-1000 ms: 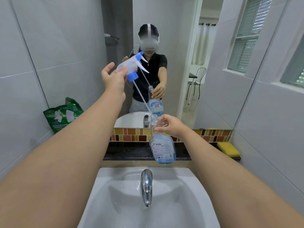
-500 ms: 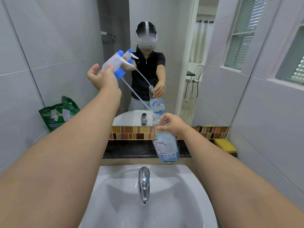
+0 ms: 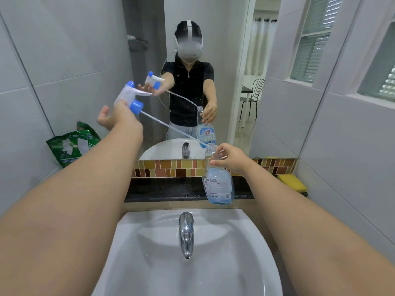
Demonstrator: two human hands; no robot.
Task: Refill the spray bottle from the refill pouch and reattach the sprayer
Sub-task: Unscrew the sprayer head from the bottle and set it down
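Observation:
My right hand (image 3: 232,160) grips the neck of a clear spray bottle (image 3: 218,184) with a little blue liquid, held upright above the sink's back edge. My left hand (image 3: 119,117) holds the white and blue sprayer head (image 3: 129,97) up to the left. Its long clear dip tube (image 3: 171,129) slants down to the right, and its tip is at the bottle's open mouth. The green refill pouch (image 3: 72,144) leans against the left wall on the counter.
A white sink (image 3: 149,253) with a chrome tap (image 3: 186,233) lies below my arms. A dark ledge (image 3: 166,189) and tiled strip run under the mirror. A yellow sponge (image 3: 291,182) lies at the right end. Tiled walls close in on both sides.
My left hand has drawn the sprayer head up and to the left, pulling the dip tube almost out of the bottle. The bottle in my right hand has stayed about where it was.

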